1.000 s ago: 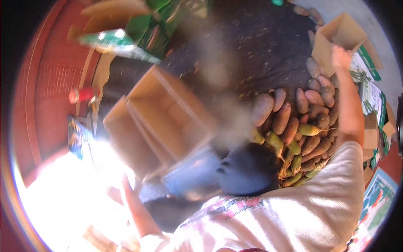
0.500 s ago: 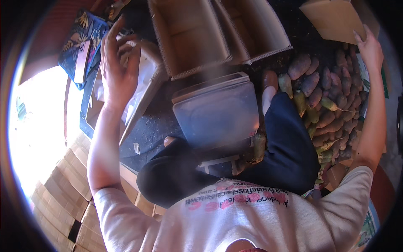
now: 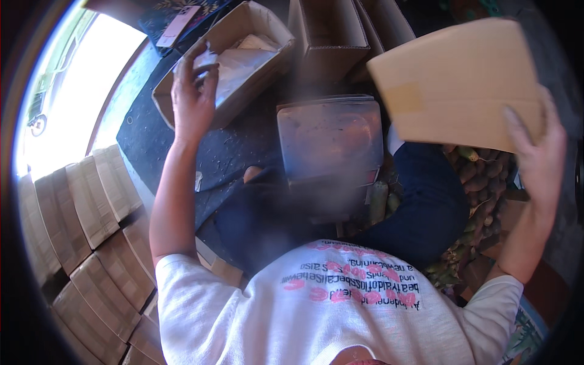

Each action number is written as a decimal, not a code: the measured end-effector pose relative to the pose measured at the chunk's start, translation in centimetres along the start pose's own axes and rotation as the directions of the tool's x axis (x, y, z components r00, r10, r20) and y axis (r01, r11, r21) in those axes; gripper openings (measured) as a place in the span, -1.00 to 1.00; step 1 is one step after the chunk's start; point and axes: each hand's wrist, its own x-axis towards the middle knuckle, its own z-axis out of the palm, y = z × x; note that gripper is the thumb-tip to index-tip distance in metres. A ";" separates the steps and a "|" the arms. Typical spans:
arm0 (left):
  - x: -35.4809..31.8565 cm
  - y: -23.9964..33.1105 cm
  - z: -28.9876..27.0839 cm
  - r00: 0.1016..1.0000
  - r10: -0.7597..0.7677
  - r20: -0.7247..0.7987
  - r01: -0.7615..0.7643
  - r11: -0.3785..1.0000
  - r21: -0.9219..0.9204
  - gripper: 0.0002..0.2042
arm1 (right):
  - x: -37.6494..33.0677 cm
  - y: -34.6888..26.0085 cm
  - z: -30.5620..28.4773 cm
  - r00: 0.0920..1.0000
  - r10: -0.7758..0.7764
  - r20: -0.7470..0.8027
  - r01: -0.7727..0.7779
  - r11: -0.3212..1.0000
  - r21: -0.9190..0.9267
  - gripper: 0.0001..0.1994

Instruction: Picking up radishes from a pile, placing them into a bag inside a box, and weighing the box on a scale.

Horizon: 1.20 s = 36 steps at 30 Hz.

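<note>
My right hand (image 3: 538,146) grips the lower right edge of a tan cardboard box (image 3: 453,85), thumb on its broad face, and holds it up at the right. A square of tape marks that face. My left hand (image 3: 194,100) hovers at the left end of an open cardboard box (image 3: 258,91), its fingers curved and apart. White sheets (image 3: 237,73) lie inside that box. Some white shows behind the fingers, and I see no firm grip on it. Between my legs stands a lidded translucent plastic bin (image 3: 331,140), partly hazed by a smear.
Two open cardboard boxes (image 3: 331,38) stand at the far middle. A heap of purple and green root vegetables (image 3: 483,182) lies right of my knee. Stacked cardboard boxes (image 3: 91,243) fill the lower left. A pink phone (image 3: 178,25) rests on dark patterned cloth at the far left.
My right hand has brought the cardboard box inward and nearer from the far right. My left hand's fingers have curled more over the open box. The whole view has shifted.
</note>
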 end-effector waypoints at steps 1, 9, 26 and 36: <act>-1.6 -1.4 -0.9 1.000 -0.021 0.020 0.022 0.999 -0.049 -0.59 | -0.3 -3.2 0.9 0.990 -0.032 0.136 0.034 0.999 -0.010 -0.49; -7.9 -0.7 -4.8 0.983 -0.142 0.118 0.134 0.989 0.067 -0.63 | -6.6 -11.6 14.4 0.907 0.030 0.420 0.062 0.978 -0.202 -0.56; -4.7 -15.9 -7.3 0.944 -0.329 -0.015 0.324 0.917 0.232 -0.72 | -10.3 -16.1 20.8 0.650 -0.192 0.736 -0.106 0.935 0.337 -0.18; 2.6 -22.3 1.9 0.511 -0.758 0.405 0.178 0.554 0.813 -0.41 | -4.0 -16.2 20.2 0.865 -0.255 0.433 0.011 0.871 0.492 -0.35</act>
